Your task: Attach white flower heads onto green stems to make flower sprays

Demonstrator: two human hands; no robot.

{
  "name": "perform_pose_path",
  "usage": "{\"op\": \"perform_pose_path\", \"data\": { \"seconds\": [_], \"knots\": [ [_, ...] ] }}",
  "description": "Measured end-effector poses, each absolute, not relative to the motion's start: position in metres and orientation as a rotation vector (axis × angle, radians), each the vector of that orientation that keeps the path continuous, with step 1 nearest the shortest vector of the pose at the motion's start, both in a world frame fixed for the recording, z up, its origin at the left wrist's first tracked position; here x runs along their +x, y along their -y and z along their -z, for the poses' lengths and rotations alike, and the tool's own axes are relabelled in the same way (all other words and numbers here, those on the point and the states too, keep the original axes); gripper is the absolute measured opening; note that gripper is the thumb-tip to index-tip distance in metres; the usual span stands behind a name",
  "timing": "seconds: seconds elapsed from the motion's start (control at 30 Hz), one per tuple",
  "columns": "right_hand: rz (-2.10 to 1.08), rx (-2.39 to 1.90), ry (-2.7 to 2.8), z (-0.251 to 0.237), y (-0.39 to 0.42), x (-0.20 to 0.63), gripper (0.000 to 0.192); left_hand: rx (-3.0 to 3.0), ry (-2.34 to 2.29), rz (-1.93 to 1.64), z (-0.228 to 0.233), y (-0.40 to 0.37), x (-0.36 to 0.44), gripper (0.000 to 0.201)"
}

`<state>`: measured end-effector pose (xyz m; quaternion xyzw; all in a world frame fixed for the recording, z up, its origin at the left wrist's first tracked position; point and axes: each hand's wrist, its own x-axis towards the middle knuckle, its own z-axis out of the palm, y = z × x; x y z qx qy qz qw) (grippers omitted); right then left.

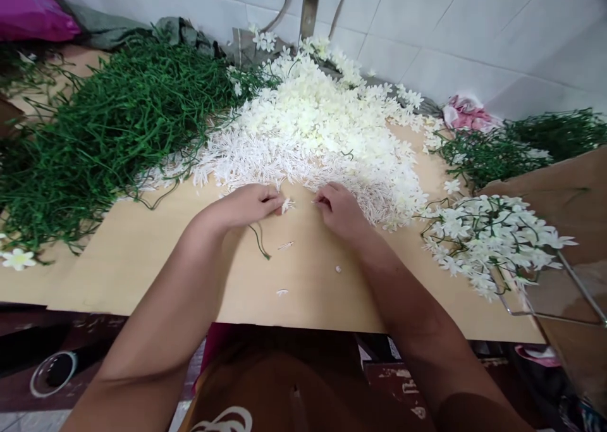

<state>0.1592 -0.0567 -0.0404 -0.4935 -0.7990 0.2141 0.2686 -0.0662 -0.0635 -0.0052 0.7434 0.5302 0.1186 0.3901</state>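
My left hand [253, 204] is closed in a pinch on a thin green artificial flower stem [260, 242], whose lower end hangs below the palm. White stamen pieces [288, 205] stick out at the fingertips. A short gap to the right, my right hand [339, 207] is closed too, fingertips pressed together; what they hold, if anything, is too small to make out. Just beyond both hands lies a heap of white thread-like stamens [265, 157]. Behind it rises a big pile of cream-white artificial flower heads [327, 106].
Green stems [128, 109] are heaped at the left. Finished-looking white flowers on stems [493, 236] lie at the right, over a metal wire frame [578, 286] beside a cardboard box [559, 191]. Loose stamen bits [282, 291] dot the board [313, 305]. A tiled wall [450, 40] stands behind.
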Motion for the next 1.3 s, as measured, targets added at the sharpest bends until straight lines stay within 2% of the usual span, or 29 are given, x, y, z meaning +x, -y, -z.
{"op": "perform_pose_path", "data": {
  "seconds": [0.1, 0.23, 0.4, 0.67, 0.83, 0.97, 1.1, 1.3],
  "knots": [
    [-0.700, -1.294, 1.896, 0.043, 0.053, 0.169, 0.008, 1.942, -1.574, -0.208, 0.000, 0.068, -0.072, 0.028],
    [-0.866, -1.216, 1.580, 0.045, 0.047, 0.180, 0.008, 2.004, -1.892, -0.327, -0.015, 0.061, -0.063, 0.025],
    [-0.999, -1.131, 1.399, 0.046, 0.045, 0.176, 0.012, 2.265, -1.891, -0.423, -0.021, 0.019, -0.015, 0.028],
    [-0.866, -1.128, 1.503, 0.055, 0.043, 0.172, 0.008, 2.491, -1.899, -0.258, 0.010, -0.037, 0.034, 0.031],
    [-0.884, -1.136, 1.479, 0.054, 0.044, 0.170, 0.009, 2.161, -1.893, -0.553, -0.001, -0.042, 0.017, 0.020],
    [-0.999, -1.102, 1.393, 0.047, 0.048, 0.167, 0.011, 1.711, -1.661, -0.883, -0.013, -0.022, -0.001, 0.012],
    [-1.044, -1.077, 1.311, 0.041, 0.055, 0.161, 0.014, 1.419, -1.406, -0.886, -0.013, 0.017, -0.013, 0.014],
    [-0.919, -0.916, 1.424, 0.039, 0.063, 0.150, 0.007, 1.129, -1.225, -0.894, -0.005, 0.055, -0.013, 0.024]
  ]
}}
